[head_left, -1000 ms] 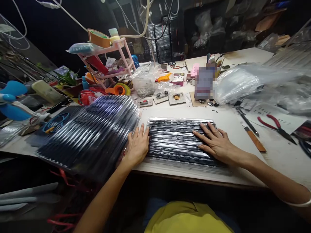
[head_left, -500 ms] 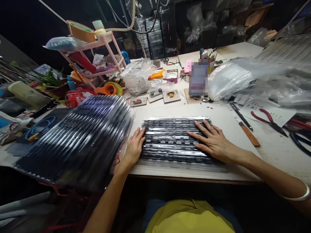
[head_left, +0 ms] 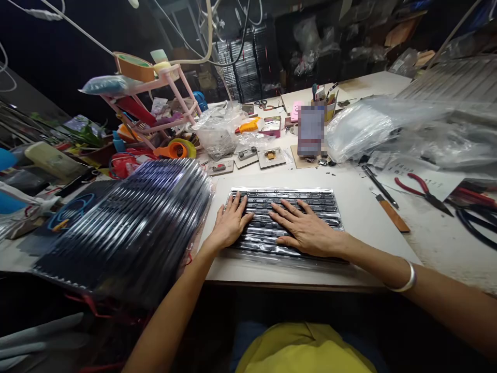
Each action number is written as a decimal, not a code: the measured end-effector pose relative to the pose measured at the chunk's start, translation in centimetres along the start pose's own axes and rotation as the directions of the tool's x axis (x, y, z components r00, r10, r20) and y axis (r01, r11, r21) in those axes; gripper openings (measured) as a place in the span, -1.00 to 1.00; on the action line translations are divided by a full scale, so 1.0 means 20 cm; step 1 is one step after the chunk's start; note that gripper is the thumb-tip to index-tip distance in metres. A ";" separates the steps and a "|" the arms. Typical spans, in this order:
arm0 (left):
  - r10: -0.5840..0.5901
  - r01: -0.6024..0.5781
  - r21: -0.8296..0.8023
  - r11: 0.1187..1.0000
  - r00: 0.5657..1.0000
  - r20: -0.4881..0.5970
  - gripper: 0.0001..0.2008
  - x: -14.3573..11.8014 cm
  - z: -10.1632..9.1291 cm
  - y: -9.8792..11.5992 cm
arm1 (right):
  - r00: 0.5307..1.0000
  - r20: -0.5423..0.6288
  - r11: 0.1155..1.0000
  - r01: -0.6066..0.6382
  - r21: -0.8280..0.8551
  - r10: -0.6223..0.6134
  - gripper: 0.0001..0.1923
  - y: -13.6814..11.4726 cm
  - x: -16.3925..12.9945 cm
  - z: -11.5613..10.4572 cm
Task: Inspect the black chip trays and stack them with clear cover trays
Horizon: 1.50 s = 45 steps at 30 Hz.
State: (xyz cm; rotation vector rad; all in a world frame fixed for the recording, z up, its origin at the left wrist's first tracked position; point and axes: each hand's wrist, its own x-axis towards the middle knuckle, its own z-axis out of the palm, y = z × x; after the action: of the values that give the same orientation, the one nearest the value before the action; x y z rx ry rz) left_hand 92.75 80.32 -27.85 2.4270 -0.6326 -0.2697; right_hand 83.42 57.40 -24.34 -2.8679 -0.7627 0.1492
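**Q:** Where does the ribbed tray [head_left: 310, 204] lie, and how does it run?

**A:** It lies flat on the worktop [head_left: 361, 217], near the front edge and roughly midway along it, directly ahead of me. Its long axis runs left to right, parallel to that front edge; the glossy ribs run the same way.

**Q:** What are your hands doing?

**A:** Both rest palm-down on the tray, fingers spread, grasping nothing. My left hand [head_left: 230, 225] covers the left end, its heel near the tray's left short edge. My right hand [head_left: 306, 230] lies just right of it, over the middle, fingers pointing toward the back-left. The two are near each other but apart.

**Q:** Which hand is nearer which end?

**A:** The left hand is at the left end. The right end is uncovered, and my right hand is the nearer to it, with the forearm crossing the tray's front-right corner.

**Q:** What surrounds the tray?

**A:** A tall stack of dark trays [head_left: 128, 223] overhangs the left part of the worktop, just beside my left wrist. Red-handled pliers [head_left: 421, 187] and a brown-handled blade [head_left: 392, 216] lie toward the right edge, well apart from the tray.
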 end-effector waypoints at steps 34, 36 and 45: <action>-0.225 0.217 -0.060 0.974 0.918 -0.328 -0.58 -0.22 -0.02 -0.07 | 0.997 0.002 0.996 0.080 0.026 -0.080 -0.41 0.01 -0.02 0.01; -0.137 0.156 0.029 0.987 0.930 -0.342 -0.58 -0.25 -0.02 -0.03 | 0.997 0.010 0.996 0.080 0.037 -0.080 -0.41 0.01 -0.02 0.01; 0.266 -0.158 0.346 0.925 0.919 -0.292 -0.64 -0.32 0.05 0.12 | 0.991 -0.118 0.997 0.069 -0.019 -0.070 -0.42 -0.02 -0.05 -0.01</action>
State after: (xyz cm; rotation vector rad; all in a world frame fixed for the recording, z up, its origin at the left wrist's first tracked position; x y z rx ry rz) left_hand 85.89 81.32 -26.96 2.5870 -0.8280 0.3583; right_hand 82.43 57.20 -24.08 -2.8296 -0.8422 -0.0357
